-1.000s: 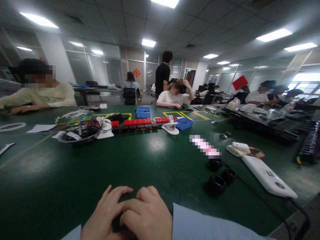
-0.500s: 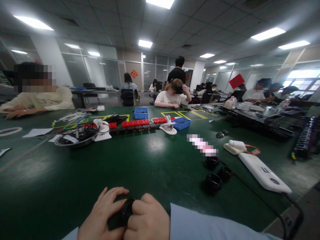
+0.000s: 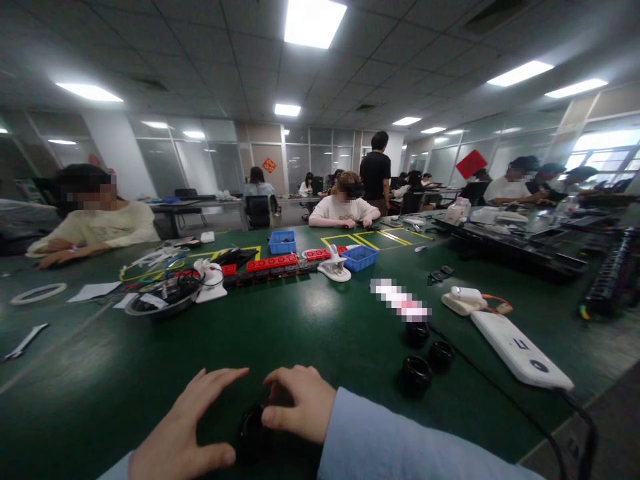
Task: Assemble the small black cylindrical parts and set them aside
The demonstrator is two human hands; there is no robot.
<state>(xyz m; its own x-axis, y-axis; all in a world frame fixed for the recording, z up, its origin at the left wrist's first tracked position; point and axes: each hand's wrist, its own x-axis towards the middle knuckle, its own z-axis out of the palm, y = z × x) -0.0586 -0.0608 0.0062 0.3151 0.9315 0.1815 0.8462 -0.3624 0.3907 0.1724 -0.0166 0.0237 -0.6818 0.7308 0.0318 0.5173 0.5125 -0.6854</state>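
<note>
A black ring-like part (image 3: 251, 430) rests on the green table (image 3: 310, 347) at the bottom centre, between my hands. My left hand (image 3: 193, 427) is open, thumb and fingers spread wide, on the left side of the part without gripping it. Close at the part's right edge is my right hand (image 3: 303, 403), its fingers curved and apart, holding nothing; the thumb tip overlaps the part in view, and whether it touches cannot be made out. Three similar black parts stand to the right, among them a front one (image 3: 417, 375) and another (image 3: 441, 356).
A white power bank (image 3: 520, 350) with a black cable lies right. Farther back are blue bins (image 3: 283, 242), red blocks (image 3: 273, 263), a white clamp (image 3: 335, 265) and a metal bowl (image 3: 163, 307) of cables. A wrench (image 3: 26, 341) lies left. Several people sit around.
Both hands have opened and come away from the black part, which now sits on the table. The view has tilted up slightly, and the person across has lowered a hand from the head.
</note>
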